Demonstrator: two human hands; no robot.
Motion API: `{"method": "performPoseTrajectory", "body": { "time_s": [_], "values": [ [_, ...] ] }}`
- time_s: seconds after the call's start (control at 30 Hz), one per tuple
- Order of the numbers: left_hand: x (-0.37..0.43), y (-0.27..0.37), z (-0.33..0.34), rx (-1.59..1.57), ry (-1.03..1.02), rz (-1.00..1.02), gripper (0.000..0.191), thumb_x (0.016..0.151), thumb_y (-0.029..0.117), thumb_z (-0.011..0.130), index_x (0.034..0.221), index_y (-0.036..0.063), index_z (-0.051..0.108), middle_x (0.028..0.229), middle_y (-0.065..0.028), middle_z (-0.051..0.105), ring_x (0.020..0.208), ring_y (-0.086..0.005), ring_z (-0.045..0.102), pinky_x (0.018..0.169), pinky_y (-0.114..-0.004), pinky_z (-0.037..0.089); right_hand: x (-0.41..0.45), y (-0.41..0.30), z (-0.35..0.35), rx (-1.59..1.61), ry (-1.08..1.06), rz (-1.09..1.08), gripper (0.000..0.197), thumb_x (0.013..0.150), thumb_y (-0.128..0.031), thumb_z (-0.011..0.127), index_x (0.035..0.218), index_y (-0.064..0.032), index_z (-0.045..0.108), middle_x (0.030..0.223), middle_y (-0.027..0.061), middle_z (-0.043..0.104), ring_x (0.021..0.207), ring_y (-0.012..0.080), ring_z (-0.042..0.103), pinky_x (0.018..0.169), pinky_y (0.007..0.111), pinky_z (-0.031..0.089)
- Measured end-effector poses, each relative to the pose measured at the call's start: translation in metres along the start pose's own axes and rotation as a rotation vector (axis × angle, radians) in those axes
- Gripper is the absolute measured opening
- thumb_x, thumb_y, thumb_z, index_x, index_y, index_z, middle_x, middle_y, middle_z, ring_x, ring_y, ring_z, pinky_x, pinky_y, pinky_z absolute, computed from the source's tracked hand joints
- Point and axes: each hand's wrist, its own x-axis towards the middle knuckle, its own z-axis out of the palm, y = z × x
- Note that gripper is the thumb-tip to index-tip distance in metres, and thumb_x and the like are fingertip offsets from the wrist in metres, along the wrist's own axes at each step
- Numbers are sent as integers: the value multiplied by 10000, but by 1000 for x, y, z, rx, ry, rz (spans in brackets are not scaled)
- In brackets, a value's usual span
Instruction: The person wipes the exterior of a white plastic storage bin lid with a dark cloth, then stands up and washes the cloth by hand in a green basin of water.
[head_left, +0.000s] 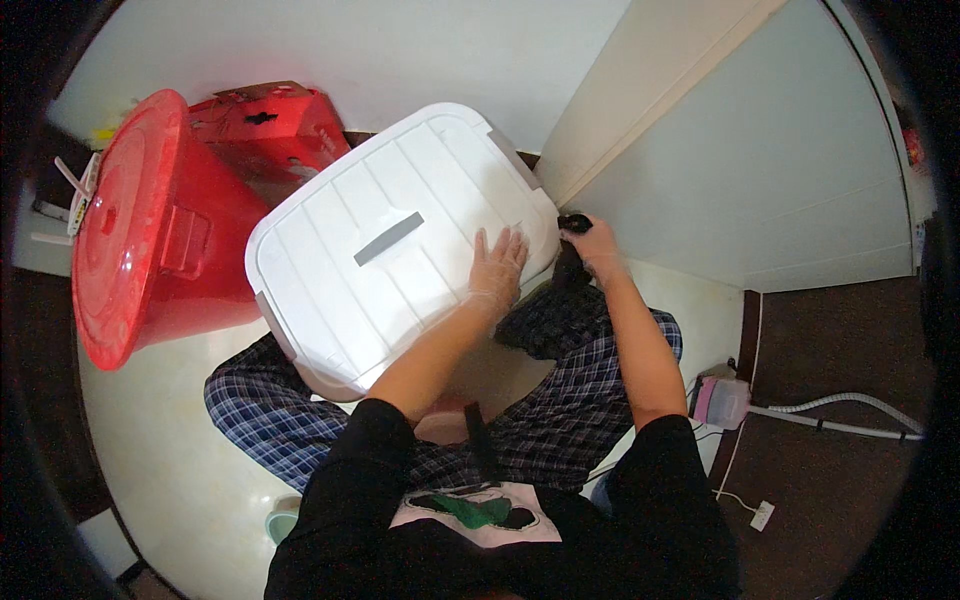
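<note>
Before me sits a white plastic storage box lid (450, 180) with raised ribs, a grey strip in its middle and grey latches along its edges. It lies at a slant, and whatever is below it is mostly hidden. Flat on the lid's near right part rests my left hand (498, 271), fingers apart and slightly blurred. My right hand (598, 245) grips a black item (574, 223) beside the lid's right corner; whether it is cloth or a strap is hard to tell. Dark fuzzy fabric (559, 319) lies just under that hand, over my plaid-trousered leg.
A large red plastic bucket with its lid (150, 247) stands at left, a white router (85, 191) at its far side. Behind is a red box (262, 124). A pale cabinet panel (750, 172) rises at right, near a pink-and-clear container (721, 403). A green bowl (282, 523) sits at lower left.
</note>
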Motion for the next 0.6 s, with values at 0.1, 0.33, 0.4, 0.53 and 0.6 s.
{"method": "performPoseTrajectory", "body": {
  "time_s": [0.1,0.33,0.4,0.53,0.6],
  "values": [
    [0,8,-6,-1,29,58,871,772,458,636,1467,127,230,1533,-69,217,1420,-259,175,1118,-596,96,33,50,13,-40,111,-238,377,710,-149,775,1059,-65,662,1018,130,685,925,285,642,821,341,489],
    [-29,-22,-2,40,-19,94,894,739,492,673,1462,168,259,1532,-60,225,1423,-256,161,1121,-593,100,28,23,13,19,-93,-245,305,733,-94,732,1020,-43,642,972,160,676,905,308,641,819,351,489],
    [-40,-27,0,44,-51,118,893,740,491,680,1468,195,256,1545,-75,179,1428,-256,144,1121,-590,106,23,19,23,-24,-163,-276,297,725,-107,724,1010,-59,654,970,171,671,917,346,638,820,377,497],
    [-45,-28,5,-29,-54,38,891,743,481,682,1471,202,252,1554,-91,136,1432,-257,131,1124,-584,107,15,10,49,-130,-73,-484,273,743,-47,636,1014,-75,661,977,176,656,945,374,613,840,409,487],
    [-45,-26,11,-27,-85,25,864,774,450,662,1482,193,237,1557,-61,140,1433,-237,127,1136,-538,107,25,9,59,-152,24,-584,275,753,-23,597,1016,-73,662,978,177,651,950,377,607,840,418,485]
  ]
}}
